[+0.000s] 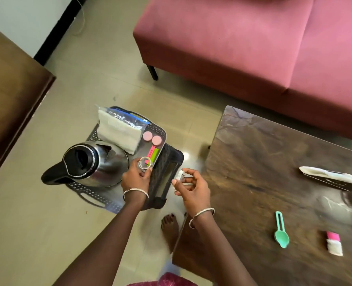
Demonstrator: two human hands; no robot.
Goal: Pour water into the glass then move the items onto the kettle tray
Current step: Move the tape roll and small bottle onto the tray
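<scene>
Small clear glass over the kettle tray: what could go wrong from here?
1. The small clear glass, gripped by the left hand, is beside pink and green sachets on the grey perforated tray; set on them, it may tip.
2. The open steel kettle is close; a nudge could spill it.
3. The right hand pinches a small white item beyond the tray; it could drop.
</scene>
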